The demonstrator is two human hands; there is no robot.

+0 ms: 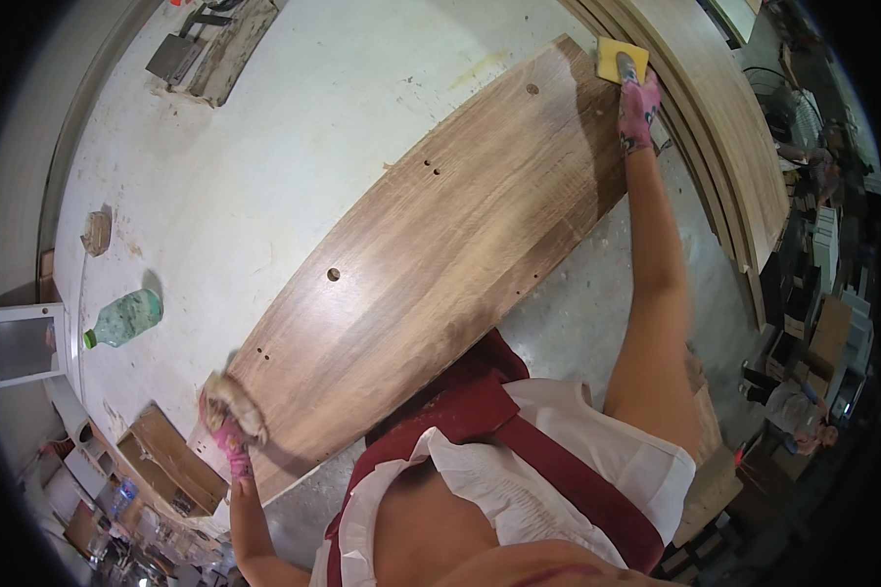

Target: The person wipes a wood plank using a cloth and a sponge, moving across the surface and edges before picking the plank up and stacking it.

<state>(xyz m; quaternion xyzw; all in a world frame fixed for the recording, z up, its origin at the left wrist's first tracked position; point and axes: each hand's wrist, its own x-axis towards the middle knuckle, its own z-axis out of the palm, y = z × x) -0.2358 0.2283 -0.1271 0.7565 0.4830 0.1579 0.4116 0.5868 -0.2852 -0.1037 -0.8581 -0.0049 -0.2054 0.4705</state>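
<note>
A long wood-grain board (pixel 440 225) with several drilled holes lies slantwise across the white table in front of me. My left hand (pixel 229 440), in a pink glove, is closed on a bunched, dirty beige rag (pixel 237 403) at the board's near left end. At the far right end, my right hand (pixel 637 112) wears a patterned pink glove and grips a flat yellow pad (pixel 621 57) against the board's corner. What the pad is made of I cannot make out. Both arms are spread wide.
A green bottle (pixel 127 319) lies on the white table (pixel 294 117), near a small brown lump (pixel 96 233). Scrapers on a worn wooden block (pixel 210 54) are at the far left. Stacked boards (pixel 719 127) stand along the right; an open wooden box (pixel 171 458) is at the lower left.
</note>
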